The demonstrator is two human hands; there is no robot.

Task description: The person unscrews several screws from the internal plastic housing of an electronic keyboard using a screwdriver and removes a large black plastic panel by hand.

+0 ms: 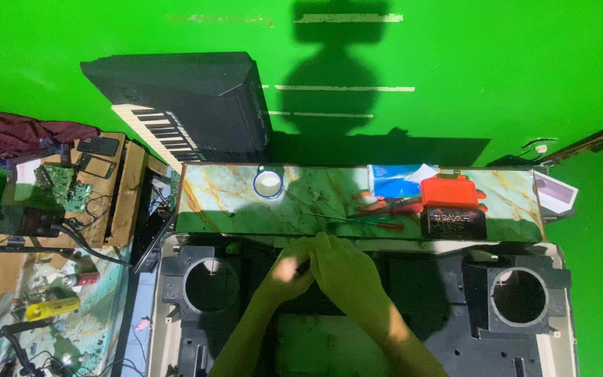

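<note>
Hands meet at dark chassis (357, 328) rear edge, centre; right hand (347, 276) overlaps left hand (289, 269), small dark tool between; grip unclear

I counted my two hands, the left hand (289, 269) and the right hand (343, 272), over one dark panel (455, 307) with two round openings. On the marbled shelf (225, 202) sat one tape roll (268, 183), one orange case (449, 190) and two red-handled tools (385, 207). One keyboard (190, 105) stood behind.

Head-worn view, steeply down, close
</note>
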